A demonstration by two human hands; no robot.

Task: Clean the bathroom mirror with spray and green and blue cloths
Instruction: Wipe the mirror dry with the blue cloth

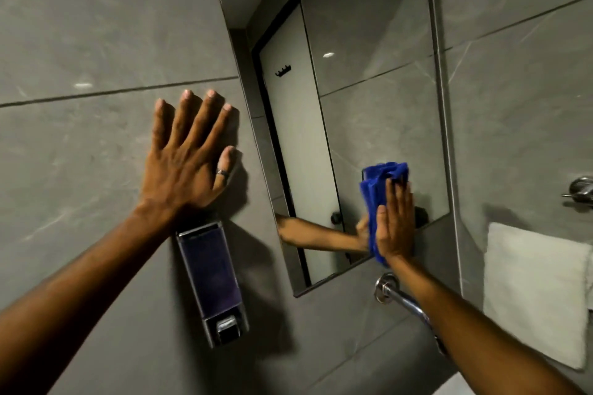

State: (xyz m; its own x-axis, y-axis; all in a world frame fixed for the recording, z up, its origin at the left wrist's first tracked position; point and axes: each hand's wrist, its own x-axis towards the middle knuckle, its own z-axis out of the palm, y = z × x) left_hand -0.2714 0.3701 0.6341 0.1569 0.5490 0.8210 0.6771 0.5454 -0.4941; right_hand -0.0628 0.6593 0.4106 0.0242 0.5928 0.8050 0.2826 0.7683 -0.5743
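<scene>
The bathroom mirror (pixel 353 90) hangs on the grey tiled wall, tilted in this view. My right hand (pixel 395 228) presses a crumpled blue cloth (pixel 377 189) flat against the mirror's lower right part, palm on the cloth. The cloth sticks out above and to the left of my fingers. My left hand (pixel 189 154) lies flat on the wall tile left of the mirror, fingers spread, holding nothing; a ring is on its thumb. No spray bottle and no green cloth are in view.
A wall-mounted soap dispenser (pixel 213 282) sits just below my left hand. A chrome tap spout (pixel 401 297) juts out under the mirror beneath my right forearm. A white towel (pixel 532 292) hangs at the right, with a chrome fitting (pixel 580 189) above it.
</scene>
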